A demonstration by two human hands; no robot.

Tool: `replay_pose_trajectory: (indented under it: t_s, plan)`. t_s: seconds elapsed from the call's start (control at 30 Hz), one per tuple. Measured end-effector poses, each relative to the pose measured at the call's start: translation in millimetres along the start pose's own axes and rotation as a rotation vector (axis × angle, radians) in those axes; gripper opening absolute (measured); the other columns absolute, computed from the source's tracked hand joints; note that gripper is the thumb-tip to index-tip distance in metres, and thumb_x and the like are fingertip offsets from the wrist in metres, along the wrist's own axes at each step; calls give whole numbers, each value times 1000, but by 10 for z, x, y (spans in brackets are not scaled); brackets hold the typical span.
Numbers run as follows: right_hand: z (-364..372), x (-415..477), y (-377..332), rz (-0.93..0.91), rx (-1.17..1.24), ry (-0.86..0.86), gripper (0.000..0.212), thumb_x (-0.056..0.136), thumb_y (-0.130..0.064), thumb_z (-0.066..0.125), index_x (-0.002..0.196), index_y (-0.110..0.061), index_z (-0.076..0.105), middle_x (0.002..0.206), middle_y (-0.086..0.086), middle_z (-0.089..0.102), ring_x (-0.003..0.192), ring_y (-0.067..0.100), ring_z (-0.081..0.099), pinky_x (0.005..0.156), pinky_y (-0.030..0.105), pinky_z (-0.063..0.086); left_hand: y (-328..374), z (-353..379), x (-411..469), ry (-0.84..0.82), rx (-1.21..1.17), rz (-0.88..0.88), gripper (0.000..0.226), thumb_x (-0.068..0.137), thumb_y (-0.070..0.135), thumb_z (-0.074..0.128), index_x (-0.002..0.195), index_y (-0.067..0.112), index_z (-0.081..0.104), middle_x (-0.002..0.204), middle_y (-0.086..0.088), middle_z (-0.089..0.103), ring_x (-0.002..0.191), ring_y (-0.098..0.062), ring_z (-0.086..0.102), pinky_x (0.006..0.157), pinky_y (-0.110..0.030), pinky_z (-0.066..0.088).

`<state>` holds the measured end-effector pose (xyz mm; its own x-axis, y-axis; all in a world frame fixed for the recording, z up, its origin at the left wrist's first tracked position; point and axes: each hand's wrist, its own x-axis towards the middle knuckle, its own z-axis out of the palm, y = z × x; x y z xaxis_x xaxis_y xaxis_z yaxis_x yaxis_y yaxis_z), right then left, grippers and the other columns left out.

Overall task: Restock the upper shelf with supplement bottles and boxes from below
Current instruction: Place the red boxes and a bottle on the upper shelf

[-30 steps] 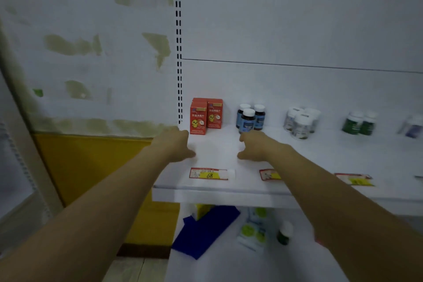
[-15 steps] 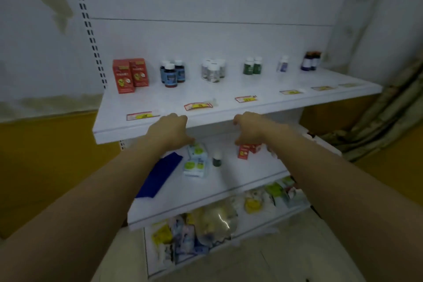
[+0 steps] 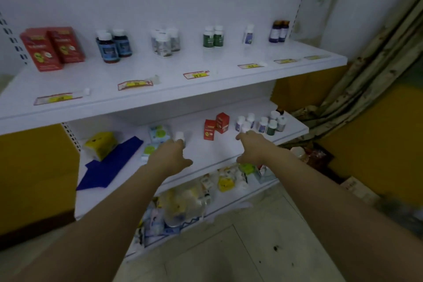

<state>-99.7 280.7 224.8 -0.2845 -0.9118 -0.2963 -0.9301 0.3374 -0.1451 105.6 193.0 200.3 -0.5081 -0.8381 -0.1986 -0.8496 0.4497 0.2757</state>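
In the head view both arms reach from the bottom of the frame to the middle shelf (image 3: 206, 160) at centre. The left hand (image 3: 170, 158) has its fingers at a white-capped bottle (image 3: 180, 137); whether it grips is unclear. The right hand (image 3: 253, 149) hangs loosely spread just below a cluster of bottles (image 3: 261, 122), beside two red boxes (image 3: 216, 125). The upper shelf (image 3: 160, 98) spans the frame's upper half, holding boxes (image 3: 52, 47) and rows of bottles (image 3: 114, 44).
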Motion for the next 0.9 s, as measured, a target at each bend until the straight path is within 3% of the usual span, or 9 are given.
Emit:
replay_pose_trajectory:
  t_s: [0.17,0.37,0.53,0.77,0.9]
  plan:
    - [117,512,325,-69,-51,-5,68,86,-29,64,142,-9,31,139,18,36,126,38,38,100,45,41,121,356,399,3,-47,-138,70,87,41,60,142,7,33,137,-18,45,124,-31,46,100,-38,43]
    - [205,1206,510,-165,-47,-37,71,86,-26,64,144,-7,28,139,18,36,127,35,38,101,42,42,122,603,854,35,-92,-289,57,86,37,62,130,5,44,127,-19,49,115,-34,50,92,-41,47]
    - [301,1875,496,-211,-57,-71,77,85,-25,64,147,-10,23,144,16,33,127,34,39,101,41,42,-13,770,1336,33,-100,-357,57,86,35,63,130,5,43,127,-20,48,117,-34,48,94,-42,46]
    - [472,2753,482,-239,-40,-76,68,83,-25,67,140,-8,32,142,17,36,125,36,42,97,42,44,-299,976,2079,42,-110,-393,62,85,31,65,135,3,40,132,-21,47,122,-34,46,100,-39,40]
    - [614,3157,488,-235,-36,-81,76,83,-24,68,144,-8,27,148,17,29,132,37,36,105,44,38,-410,1063,2445,49,-130,-416,63,84,28,67,135,4,39,132,-21,46,121,-34,47,101,-40,41]
